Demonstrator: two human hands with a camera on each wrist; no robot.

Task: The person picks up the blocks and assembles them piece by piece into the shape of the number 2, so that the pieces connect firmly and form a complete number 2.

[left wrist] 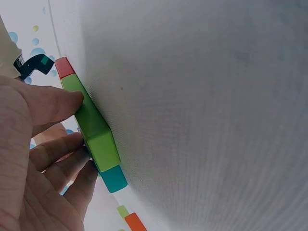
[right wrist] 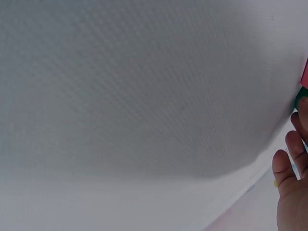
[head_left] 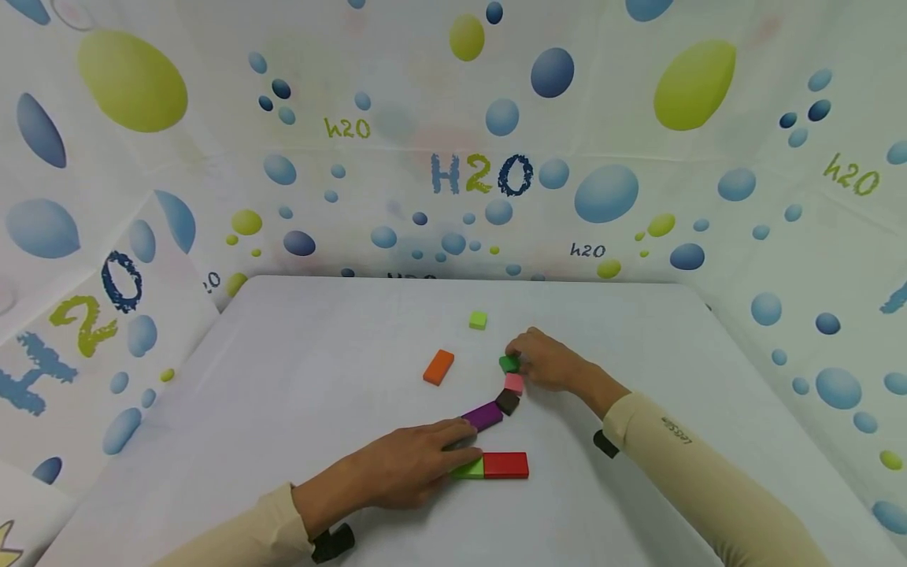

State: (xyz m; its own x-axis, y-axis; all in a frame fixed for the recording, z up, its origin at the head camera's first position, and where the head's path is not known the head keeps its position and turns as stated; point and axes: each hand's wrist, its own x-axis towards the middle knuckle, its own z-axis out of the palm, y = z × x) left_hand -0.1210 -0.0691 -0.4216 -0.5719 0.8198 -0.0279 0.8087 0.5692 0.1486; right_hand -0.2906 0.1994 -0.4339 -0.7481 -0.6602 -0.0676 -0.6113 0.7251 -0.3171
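At the near middle of the table my left hand [head_left: 411, 466] lies over a row of wooden blocks. Its thumb presses a light green block [left wrist: 91, 115], and the curled fingers lie against the far side. A red block [head_left: 506, 465] adjoins it; a teal block [left wrist: 113, 179] shows beyond its other end. The left index fingertip is by a purple block [head_left: 483, 416]. Farther back, my right hand [head_left: 556, 362] pinches a dark green block [head_left: 509, 364] at the end of a curve with pink [head_left: 513, 384] and dark brown [head_left: 507, 402] blocks. The right thumb is hidden.
An orange block [head_left: 438, 368] lies left of the curve of blocks. A small lime block [head_left: 478, 320] stands farther back on the white table [head_left: 340, 339]. A patterned cloth [head_left: 397, 118] hangs behind and at both sides.
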